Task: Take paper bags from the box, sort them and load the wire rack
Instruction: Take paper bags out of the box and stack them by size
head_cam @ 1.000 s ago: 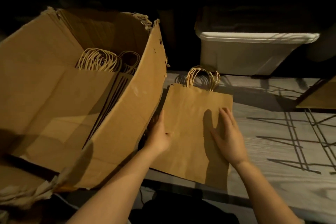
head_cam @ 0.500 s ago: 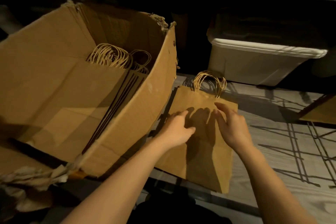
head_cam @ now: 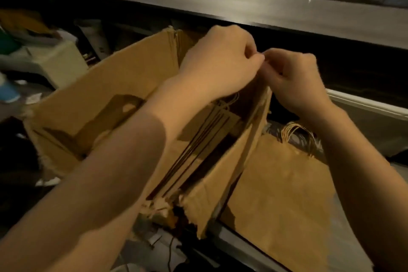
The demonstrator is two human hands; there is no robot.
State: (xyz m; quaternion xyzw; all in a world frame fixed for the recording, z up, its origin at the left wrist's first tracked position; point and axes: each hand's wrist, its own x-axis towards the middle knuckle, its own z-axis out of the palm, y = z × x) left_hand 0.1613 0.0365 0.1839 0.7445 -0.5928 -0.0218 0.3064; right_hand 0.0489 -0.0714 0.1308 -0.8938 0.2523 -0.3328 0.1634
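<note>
Several paper bags (head_cam: 196,146) are seen on edge in the box (head_cam: 123,86), another stack (head_cam: 282,183) flat just right of it, all judged light, floppy, crease-prone, best lifted by the cord handles (head_cam: 293,132); left hand (head_cam: 220,59) and right hand (head_cam: 295,81) are curled together above the far corner, anything pinched not discernible.
</note>
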